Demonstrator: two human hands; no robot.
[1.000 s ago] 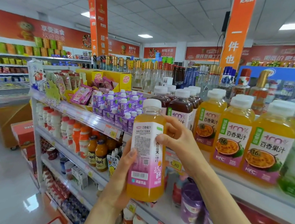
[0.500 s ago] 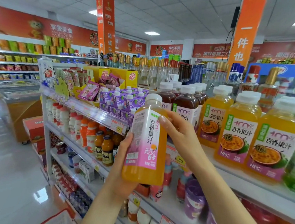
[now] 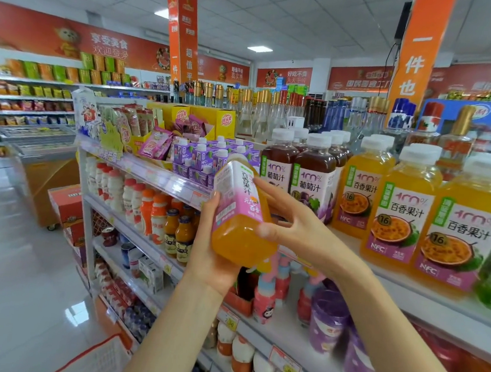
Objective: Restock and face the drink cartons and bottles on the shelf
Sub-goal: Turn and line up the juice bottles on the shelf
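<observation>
Juice bottle (image 3: 240,214), orange with a pink label: held in the air just before the top shelf (image 3: 157,176), tilted, cap end leaning away toward the purple cartons (image 3: 199,158). Left hand (image 3: 206,259) cups the base, fingers curled round its near side. Right hand (image 3: 302,228) grips the other side, thumb on the lower front, forefinger on the label edge. Grape juice bottles (image 3: 312,176) stand just behind; matching orange bottles (image 3: 398,212) stand further right.

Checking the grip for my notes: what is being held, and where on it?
A juice bottle: the left hand cups its base, the right hand grips its labelled side.
</observation>
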